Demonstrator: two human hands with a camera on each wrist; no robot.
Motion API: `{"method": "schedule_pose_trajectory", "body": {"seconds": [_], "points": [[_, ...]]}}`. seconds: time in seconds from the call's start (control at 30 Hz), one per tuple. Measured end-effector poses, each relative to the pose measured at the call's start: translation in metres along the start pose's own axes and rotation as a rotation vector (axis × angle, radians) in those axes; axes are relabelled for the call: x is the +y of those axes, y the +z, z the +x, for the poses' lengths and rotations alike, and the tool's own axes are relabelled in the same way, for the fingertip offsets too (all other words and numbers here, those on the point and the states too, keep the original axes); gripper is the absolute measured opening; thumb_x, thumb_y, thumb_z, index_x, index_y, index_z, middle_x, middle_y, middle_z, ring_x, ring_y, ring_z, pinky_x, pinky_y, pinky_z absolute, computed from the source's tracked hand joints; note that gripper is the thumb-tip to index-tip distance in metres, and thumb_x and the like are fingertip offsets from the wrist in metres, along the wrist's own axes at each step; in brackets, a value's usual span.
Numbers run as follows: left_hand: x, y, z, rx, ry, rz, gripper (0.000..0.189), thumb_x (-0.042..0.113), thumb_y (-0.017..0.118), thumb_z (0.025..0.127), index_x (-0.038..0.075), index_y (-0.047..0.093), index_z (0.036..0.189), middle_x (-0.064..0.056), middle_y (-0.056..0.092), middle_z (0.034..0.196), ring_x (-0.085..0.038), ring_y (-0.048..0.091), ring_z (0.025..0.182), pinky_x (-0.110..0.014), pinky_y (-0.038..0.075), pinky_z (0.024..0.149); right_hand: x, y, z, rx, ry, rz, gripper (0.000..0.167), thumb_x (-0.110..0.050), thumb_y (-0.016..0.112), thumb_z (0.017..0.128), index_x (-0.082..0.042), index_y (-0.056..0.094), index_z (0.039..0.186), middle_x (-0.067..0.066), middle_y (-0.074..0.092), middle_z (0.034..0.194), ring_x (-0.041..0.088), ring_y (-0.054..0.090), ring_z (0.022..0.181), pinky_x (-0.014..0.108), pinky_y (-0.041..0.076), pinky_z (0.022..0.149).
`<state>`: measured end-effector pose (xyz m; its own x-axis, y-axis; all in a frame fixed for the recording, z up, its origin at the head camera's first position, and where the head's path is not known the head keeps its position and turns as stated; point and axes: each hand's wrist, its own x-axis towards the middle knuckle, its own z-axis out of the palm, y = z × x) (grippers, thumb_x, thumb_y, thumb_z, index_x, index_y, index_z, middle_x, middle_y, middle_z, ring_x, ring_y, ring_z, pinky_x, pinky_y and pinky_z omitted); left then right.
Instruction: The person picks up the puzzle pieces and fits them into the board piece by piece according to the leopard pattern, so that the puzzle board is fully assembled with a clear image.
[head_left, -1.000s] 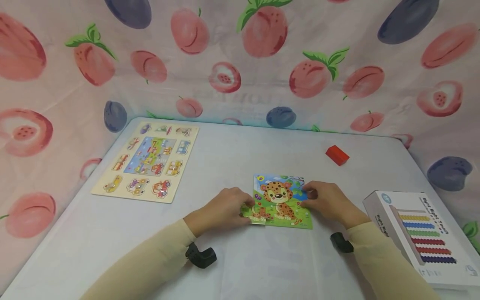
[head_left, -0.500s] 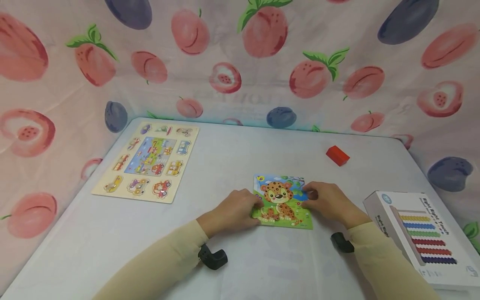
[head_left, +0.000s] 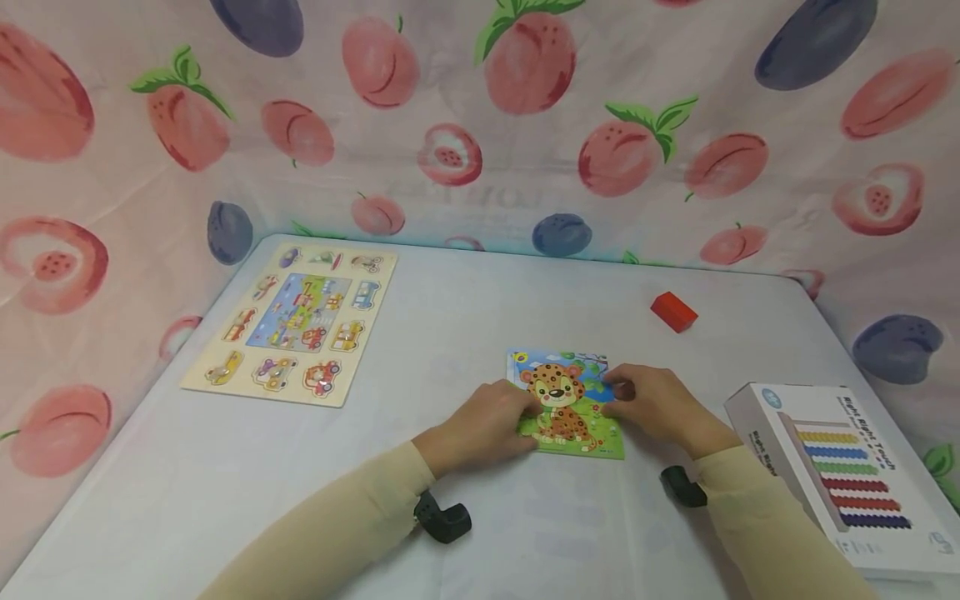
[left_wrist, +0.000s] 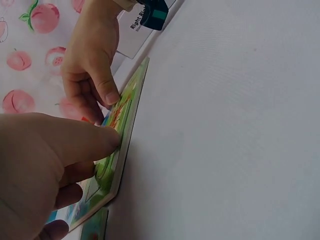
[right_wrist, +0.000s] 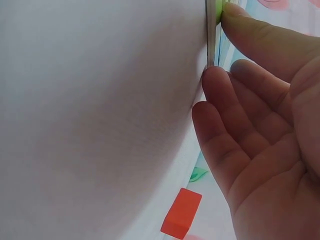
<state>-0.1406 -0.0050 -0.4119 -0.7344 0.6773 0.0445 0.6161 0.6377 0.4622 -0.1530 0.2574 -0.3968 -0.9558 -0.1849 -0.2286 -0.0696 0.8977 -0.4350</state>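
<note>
A square picture puzzle (head_left: 600, 442) with a cartoon leopard lies on the table in front of me. My left hand (head_left: 487, 423) reaches over its left side, thumb and fingers pinching a small flat puzzle piece (head_left: 551, 432) with spotted animal print, which overlaps the big leopard's body; the hand hides part of it. In the left wrist view the left thumb (left_wrist: 111, 141) sits right at the puzzle's near edge. At the opposite side, my right hand (head_left: 660, 408) grips the puzzle's right edge, thumb on the face and fingertips at the rim, as the right wrist view shows.
Far left lies a wooden peg board (head_left: 341, 393) with vehicle pieces. A red block (head_left: 674, 312) is behind the right hand. On the right stands a white box (head_left: 806, 533) picturing coloured bead rows. Peach-patterned cloth (head_left: 517, 200) rises behind the white table.
My left hand has moved right with the small puzzle piece, from the puzzle's left edge to over the leopard's body. The right hand keeps its grip in place.
</note>
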Motion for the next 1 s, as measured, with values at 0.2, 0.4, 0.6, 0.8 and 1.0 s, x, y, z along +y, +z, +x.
{"method": "schedule_pose_trajectory", "body": {"seconds": [0.2, 0.4, 0.6, 0.8, 1.0], "points": [[0.004, 0.001, 0.004, -0.012, -0.007, -0.006, 0.035, 0.027, 0.079, 0.086, 0.01, 0.071, 0.116, 0.003, 0.068, 0.105, -0.013, 0.057, 0.1, -0.031, 0.045, 0.092, 0.0, 0.001, -0.001, -0.003, 0.0, 0.009, 0.049, -0.023, 0.079, 0.087, -0.001, 0.063, 0.128, 0.012, 0.068, 0.109, 0.029, 0.062, 0.101, 0.048, 0.052, 0.09], [0.007, 0.004, 0.008, -0.016, -0.009, -0.023, 0.036, 0.027, 0.079, 0.087, 0.01, 0.07, 0.117, 0.002, 0.067, 0.107, -0.013, 0.057, 0.101, -0.03, 0.045, 0.094, 0.001, 0.0, -0.001, -0.003, -0.013, 0.002, 0.049, -0.022, 0.079, 0.087, -0.001, 0.063, 0.128, 0.012, 0.068, 0.11, 0.029, 0.062, 0.101, 0.049, 0.052, 0.091], [0.01, 0.007, 0.012, -0.01, -0.008, -0.028, 0.038, 0.028, 0.079, 0.087, 0.009, 0.07, 0.119, 0.001, 0.068, 0.11, -0.014, 0.058, 0.106, -0.03, 0.045, 0.097, 0.001, 0.001, -0.001, 0.002, -0.02, 0.0, 0.049, -0.022, 0.079, 0.087, -0.001, 0.063, 0.128, 0.012, 0.068, 0.109, 0.029, 0.062, 0.101, 0.049, 0.052, 0.091], [0.01, 0.008, 0.015, -0.016, -0.017, -0.016, 0.039, 0.03, 0.078, 0.088, 0.01, 0.07, 0.12, 0.001, 0.068, 0.111, -0.013, 0.058, 0.106, -0.03, 0.045, 0.096, 0.001, 0.001, -0.002, 0.008, -0.028, -0.002, 0.048, -0.022, 0.079, 0.087, -0.001, 0.063, 0.127, 0.012, 0.068, 0.111, 0.03, 0.063, 0.102, 0.049, 0.052, 0.091], [0.01, 0.008, 0.016, -0.008, -0.022, -0.028, 0.037, 0.028, 0.078, 0.088, 0.01, 0.069, 0.119, 0.002, 0.068, 0.109, -0.014, 0.057, 0.104, -0.031, 0.046, 0.094, 0.001, 0.0, -0.002, 0.013, -0.033, 0.0, 0.047, -0.022, 0.078, 0.088, -0.001, 0.063, 0.127, 0.013, 0.069, 0.111, 0.031, 0.063, 0.103, 0.05, 0.052, 0.091]]}}
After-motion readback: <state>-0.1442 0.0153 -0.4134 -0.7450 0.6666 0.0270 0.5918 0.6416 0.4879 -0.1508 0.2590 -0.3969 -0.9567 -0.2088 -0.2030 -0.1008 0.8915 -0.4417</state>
